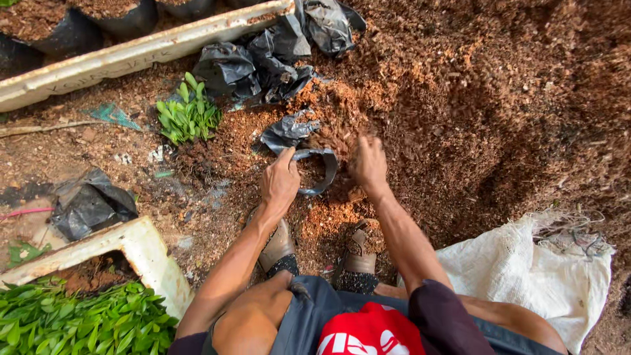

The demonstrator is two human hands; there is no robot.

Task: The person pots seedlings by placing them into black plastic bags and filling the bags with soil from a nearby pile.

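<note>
we find the left hand (pixel 279 181) pinching the rim of a black plastic bag (pixel 314 172). the right hand (pixel 368 164) hovers cupped over its mouth, beside the reddish soil heap (pixel 473 98); we cannot tell what it grips.

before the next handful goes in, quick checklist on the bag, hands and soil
1. Left hand holds the rim of the black bag: ok.
2. Bag mouth held open: ok.
3. Right hand over the bag mouth, soil in it: cannot tell, blurred.
4. Brown soil heap right behind the bag: ok.
5. How full the bag is: cannot tell, inside dark.
6. Spare black bags lie beyond, seedling bunch beside them: ok.
</note>
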